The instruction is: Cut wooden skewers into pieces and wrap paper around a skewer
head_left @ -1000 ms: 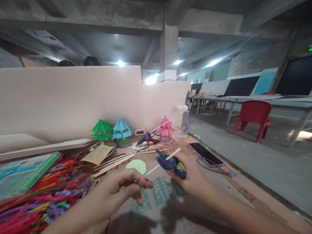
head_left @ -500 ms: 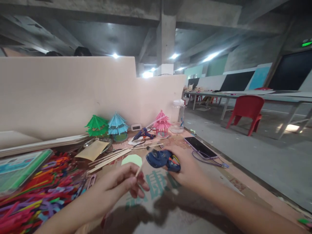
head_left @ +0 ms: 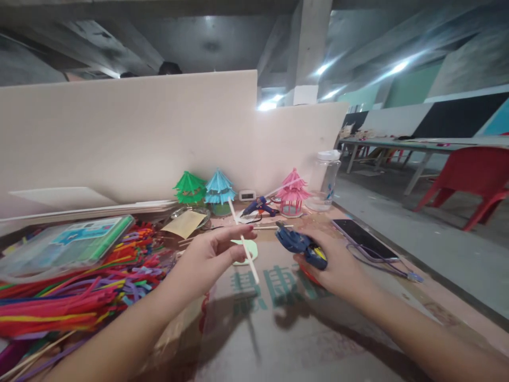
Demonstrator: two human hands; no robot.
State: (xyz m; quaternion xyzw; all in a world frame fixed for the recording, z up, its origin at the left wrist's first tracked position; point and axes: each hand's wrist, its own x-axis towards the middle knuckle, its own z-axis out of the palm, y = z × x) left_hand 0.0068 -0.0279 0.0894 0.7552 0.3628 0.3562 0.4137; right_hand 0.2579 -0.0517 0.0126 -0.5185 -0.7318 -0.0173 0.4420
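My left hand (head_left: 209, 254) pinches a thin pale wooden stick (head_left: 251, 263) between thumb and fingers. The stick slants over the cardboard, its lower end towards me. My right hand (head_left: 338, 262) is wrapped round a dark blue pliers-like tool (head_left: 298, 245) with yellow and red parts; its dark tip points left and the stick is apart from it. A pale green piece of paper (head_left: 251, 247) lies beneath the stick, partly hidden by it. Beyond my hands, a blue glue gun (head_left: 260, 206) rests on the table.
Coloured pipe cleaners (head_left: 75, 302) and a clear plastic case (head_left: 79, 241) crowd the left. Green (head_left: 190, 185), blue (head_left: 219, 185) and pink (head_left: 293, 191) model pavilions stand at the back by a plastic jar (head_left: 324, 178). A phone (head_left: 363, 240) lies right.
The view has turned left, so things sit further right. My left hand has shifted its hold, and the stick now shows at length. The tool stays in my right hand.
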